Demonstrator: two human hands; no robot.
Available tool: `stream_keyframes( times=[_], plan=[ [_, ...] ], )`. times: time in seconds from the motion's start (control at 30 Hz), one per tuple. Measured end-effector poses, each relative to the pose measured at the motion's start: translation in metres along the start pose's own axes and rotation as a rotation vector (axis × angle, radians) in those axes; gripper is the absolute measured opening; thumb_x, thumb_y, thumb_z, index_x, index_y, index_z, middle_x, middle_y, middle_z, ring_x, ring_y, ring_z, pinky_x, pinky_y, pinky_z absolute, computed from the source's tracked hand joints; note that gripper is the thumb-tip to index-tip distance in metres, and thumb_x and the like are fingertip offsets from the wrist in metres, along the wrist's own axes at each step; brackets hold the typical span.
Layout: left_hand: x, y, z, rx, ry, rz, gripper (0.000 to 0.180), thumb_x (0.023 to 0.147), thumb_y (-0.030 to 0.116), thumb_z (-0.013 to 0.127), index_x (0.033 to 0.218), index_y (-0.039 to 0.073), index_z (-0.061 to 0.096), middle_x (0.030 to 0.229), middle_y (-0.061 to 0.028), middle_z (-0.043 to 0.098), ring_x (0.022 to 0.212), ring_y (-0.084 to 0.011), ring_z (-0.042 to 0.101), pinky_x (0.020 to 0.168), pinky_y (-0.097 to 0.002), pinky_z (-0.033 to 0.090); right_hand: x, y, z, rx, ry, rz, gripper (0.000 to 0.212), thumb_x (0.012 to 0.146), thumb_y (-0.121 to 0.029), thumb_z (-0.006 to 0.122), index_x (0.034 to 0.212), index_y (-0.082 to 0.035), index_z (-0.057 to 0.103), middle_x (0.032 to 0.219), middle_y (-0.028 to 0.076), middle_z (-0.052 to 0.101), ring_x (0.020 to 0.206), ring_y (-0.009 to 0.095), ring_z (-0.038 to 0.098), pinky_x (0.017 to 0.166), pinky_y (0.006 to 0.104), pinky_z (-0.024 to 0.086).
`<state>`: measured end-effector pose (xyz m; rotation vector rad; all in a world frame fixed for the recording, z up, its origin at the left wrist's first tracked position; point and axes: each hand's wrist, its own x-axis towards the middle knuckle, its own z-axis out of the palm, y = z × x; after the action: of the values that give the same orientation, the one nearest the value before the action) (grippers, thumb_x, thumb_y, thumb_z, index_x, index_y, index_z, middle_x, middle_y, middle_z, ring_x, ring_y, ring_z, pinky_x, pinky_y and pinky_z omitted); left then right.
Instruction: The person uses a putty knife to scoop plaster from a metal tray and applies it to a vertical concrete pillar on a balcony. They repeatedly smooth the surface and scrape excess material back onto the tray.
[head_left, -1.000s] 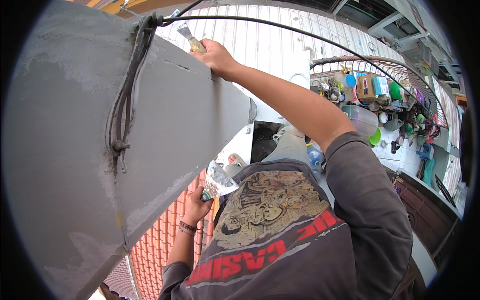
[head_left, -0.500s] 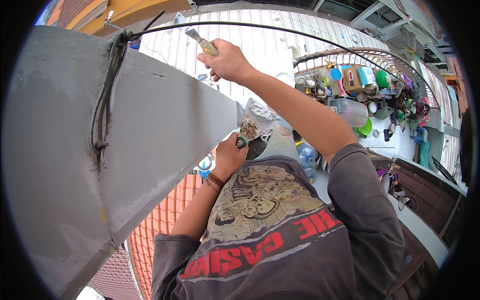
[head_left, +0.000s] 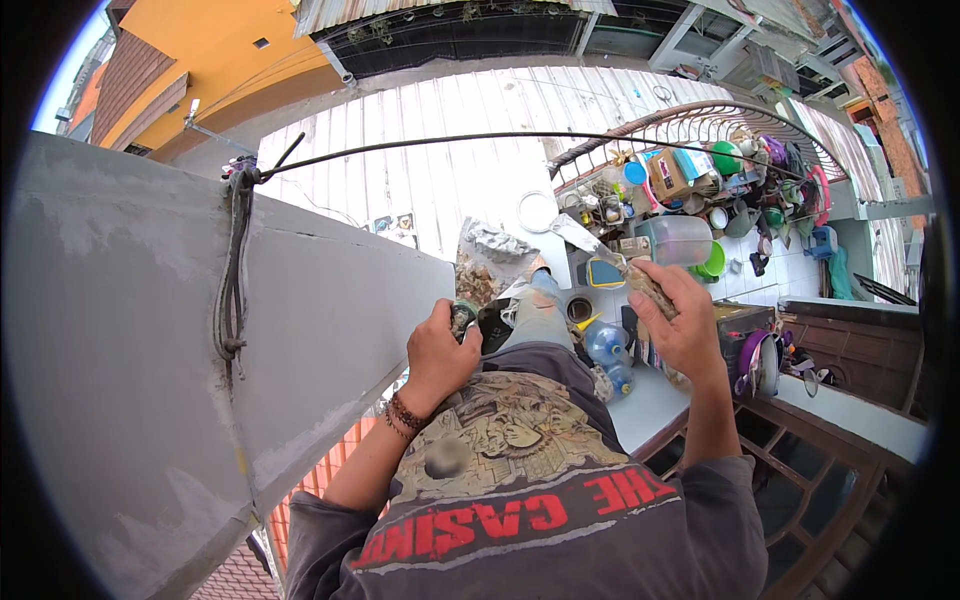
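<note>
My left hand is closed round the dark round handle of a wide scraper, close to the end of the grey wall. A heap of pale grey putty sits on that scraper's stained blade. On the right, my right hand grips the worn, crusted handle of a putty knife. Its whitish blade points up and left, apart from both the wall and the heap. Smooth grey coating covers the wall, with paler patches along its edges.
A black cable runs from a knotted rope on the wall across the view. Far below lie a white corrugated roof and a cluttered balcony with a curved railing. Blue water bottles stand beside my leg.
My right hand has swung from beyond the wall's top edge down and right, still holding the putty knife. My left hand has shifted slightly, and the view has tilted up.
</note>
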<state>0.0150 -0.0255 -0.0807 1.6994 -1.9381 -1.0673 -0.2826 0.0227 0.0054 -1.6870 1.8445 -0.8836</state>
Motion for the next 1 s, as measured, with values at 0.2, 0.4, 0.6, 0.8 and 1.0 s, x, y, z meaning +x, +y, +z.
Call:
stream_keyframes(
  times=[0.2,0.4,0.6,0.8,1.0],
  plan=[
    [0.007,0.021,-0.014,-0.119,-0.172,0.008,0.03,0.086,0.021,0.066,0.093,-0.005,0.052,0.067,-0.0159,0.058,0.059,-0.023,0.059,0.058,-0.0367,0.046,-0.018,-0.031,0.002,-0.209,0.075,-0.095,0.035,0.084,-0.015,0.07,0.116,-0.001,0.067,0.08,0.014,0.061,0.068,0.03,0.061,0.06,0.0393,0.048],
    [0.008,0.019,-0.004,-0.241,-0.182,0.036,0.034,0.086,0.024,0.068,0.09,-0.006,0.051,0.067,-0.0211,0.059,0.061,-0.0339,0.061,0.058,-0.0414,0.047,-0.011,-0.048,0.022,-0.252,0.093,-0.116,0.033,0.086,-0.017,0.067,0.115,-0.003,0.068,0.073,0.014,0.061,0.06,0.032,0.062,0.054,0.0424,0.048],
    [0.012,0.017,0.006,-0.276,-0.111,0.123,0.031,0.088,0.022,0.07,0.091,-0.005,0.054,0.065,-0.0093,0.06,0.049,-0.0124,0.058,0.045,-0.0294,0.045,0.006,-0.073,0.042,-0.385,0.051,-0.014,0.033,0.089,-0.022,0.063,0.115,-0.004,0.067,0.071,0.017,0.063,0.059,0.035,0.063,0.056,0.045,0.049],
    [0.014,0.028,0.004,-0.308,-0.121,0.064,0.033,0.085,0.023,0.072,0.09,-0.006,0.057,0.066,-0.0096,0.061,0.051,-0.0131,0.058,0.049,-0.0304,0.046,-0.001,-0.09,0.049,-0.499,-0.004,0.033,0.032,0.087,-0.023,0.065,0.112,-0.004,0.069,0.069,0.015,0.062,0.059,0.034,0.063,0.055,0.0453,0.049],
    [0.015,0.033,-0.001,-0.281,-0.114,0.038,0.034,0.083,0.024,0.074,0.088,-0.005,0.058,0.068,-0.0103,0.062,0.058,-0.0145,0.058,0.055,-0.0325,0.047,0.004,-0.084,0.052,-0.483,0.061,-0.046,0.031,0.086,-0.021,0.066,0.113,-0.005,0.069,0.068,0.013,0.06,0.057,0.033,0.062,0.052,0.0429,0.048]
  ],
)
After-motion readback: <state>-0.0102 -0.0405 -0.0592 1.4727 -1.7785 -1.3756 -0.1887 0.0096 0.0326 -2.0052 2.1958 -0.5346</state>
